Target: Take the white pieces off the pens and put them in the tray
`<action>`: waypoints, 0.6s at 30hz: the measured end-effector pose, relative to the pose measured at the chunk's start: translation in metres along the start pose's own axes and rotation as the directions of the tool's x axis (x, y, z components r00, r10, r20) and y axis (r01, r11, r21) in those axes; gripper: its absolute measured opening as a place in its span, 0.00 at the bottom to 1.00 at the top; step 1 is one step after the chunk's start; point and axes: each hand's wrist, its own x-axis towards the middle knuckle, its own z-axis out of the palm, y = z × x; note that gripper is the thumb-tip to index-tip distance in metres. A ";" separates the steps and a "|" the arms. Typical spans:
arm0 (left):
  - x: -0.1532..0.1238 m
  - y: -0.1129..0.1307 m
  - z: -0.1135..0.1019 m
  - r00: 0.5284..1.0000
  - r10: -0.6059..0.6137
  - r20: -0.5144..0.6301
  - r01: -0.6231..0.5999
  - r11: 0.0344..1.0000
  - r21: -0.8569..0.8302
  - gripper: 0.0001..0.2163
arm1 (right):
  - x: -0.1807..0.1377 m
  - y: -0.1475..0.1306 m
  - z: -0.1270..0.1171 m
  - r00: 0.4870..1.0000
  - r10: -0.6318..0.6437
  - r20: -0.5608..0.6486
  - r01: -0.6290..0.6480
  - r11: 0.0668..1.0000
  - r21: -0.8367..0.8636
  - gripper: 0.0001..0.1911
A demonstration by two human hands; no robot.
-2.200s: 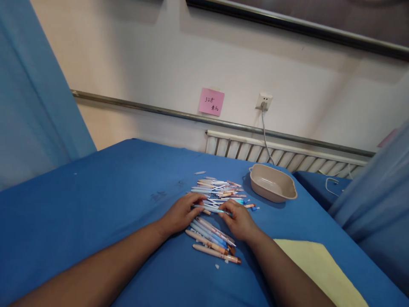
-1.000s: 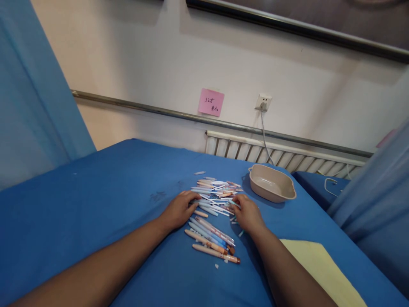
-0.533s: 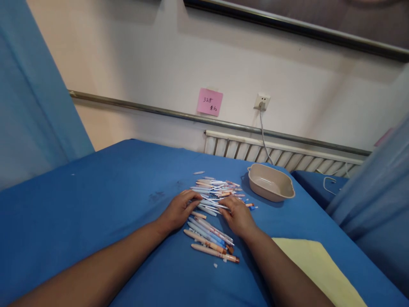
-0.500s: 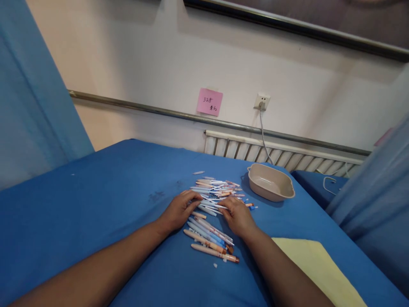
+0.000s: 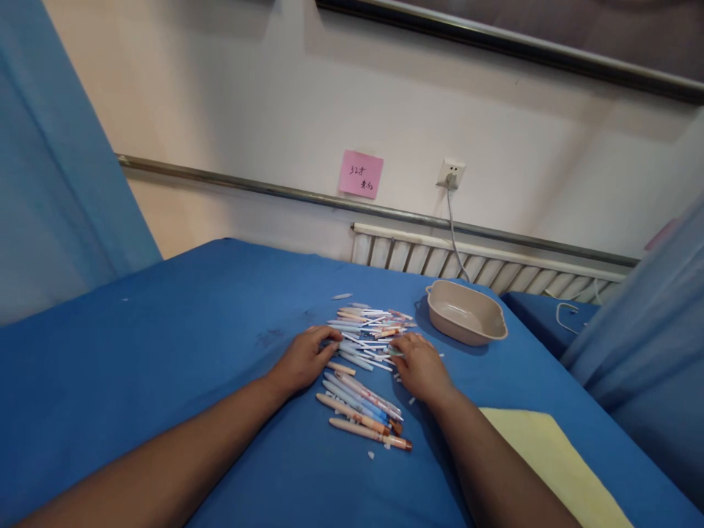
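Note:
A loose heap of pen parts (image 5: 367, 328) lies on the blue table cover (image 5: 181, 345): thin white refills, pale blue and peach barrels. Nearer me, several assembled pens (image 5: 363, 411) lie side by side. My left hand (image 5: 303, 357) rests at the heap's left edge, fingers curled onto a pale blue barrel. My right hand (image 5: 421, 364) lies palm down at the heap's right edge, fingertips pinched on a thin part I cannot make out.
A beige plastic basin (image 5: 466, 314) stands just right of the heap. A yellow sheet (image 5: 544, 466) lies at the near right. A pink note (image 5: 361, 174), a wall socket (image 5: 453, 174) with a cable and a radiator (image 5: 495, 268) line the back wall. Blue curtains hang left and right.
My right hand has moved back to the right side of the heap after reaching in toward the left hand. My left hand has stayed at the heap's left edge.

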 end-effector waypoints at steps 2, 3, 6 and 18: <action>0.000 0.001 0.000 1.000 -0.006 0.009 0.005 1.000 0.025 0.09 | 0.000 -0.003 -0.001 1.000 0.001 -0.020 -0.001 1.000 0.016 0.11; 0.000 0.001 0.000 1.000 -0.008 0.007 0.007 0.999 0.040 0.09 | 0.000 -0.004 -0.002 1.000 0.001 -0.030 0.000 1.000 0.028 0.10; 0.000 0.000 0.000 1.000 0.002 -0.014 -0.001 0.998 0.058 0.09 | -0.002 -0.010 -0.004 0.999 -0.011 -0.040 0.016 0.994 0.112 0.07; -0.003 0.012 0.001 0.996 0.075 0.046 -0.076 0.997 0.011 0.08 | -0.015 -0.034 -0.006 0.944 -0.198 0.264 0.088 0.922 0.376 0.08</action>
